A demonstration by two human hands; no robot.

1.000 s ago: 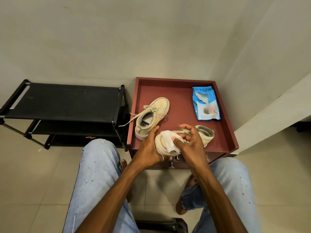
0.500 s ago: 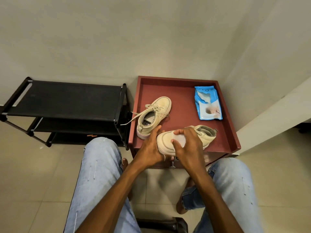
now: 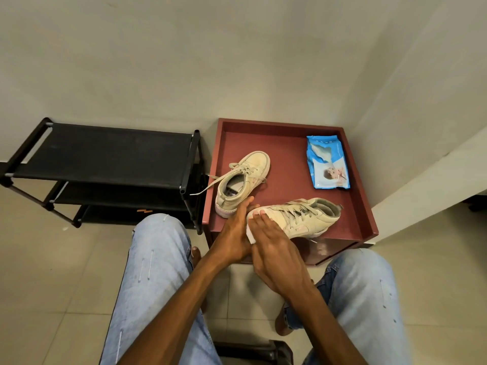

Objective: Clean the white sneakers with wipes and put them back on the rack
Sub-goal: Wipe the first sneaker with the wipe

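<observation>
Two off-white sneakers lie on a dark red tray-top table (image 3: 287, 133). The near sneaker (image 3: 303, 217) lies across the front edge, toe to the left. My left hand (image 3: 235, 233) steadies its toe from the left side. My right hand (image 3: 271, 246) presses a white wipe (image 3: 250, 235) flat onto the toe, with only the wipe's edge showing under the fingers. The other sneaker (image 3: 243, 180) sits behind, toe pointing away, with its lace trailing over the table's left rim. A blue wipes pack (image 3: 326, 162) lies at the table's back right.
A black multi-tier shoe rack (image 3: 105, 154) stands left of the table, its top shelf bare. Walls close in behind and on the right. My knees in light jeans flank the table's front. The floor is pale tile.
The near sneaker has turned so its laces and opening face up. My right hand has slid down over the toe with the wipe flattened beneath it. The camera view shifted slightly.
</observation>
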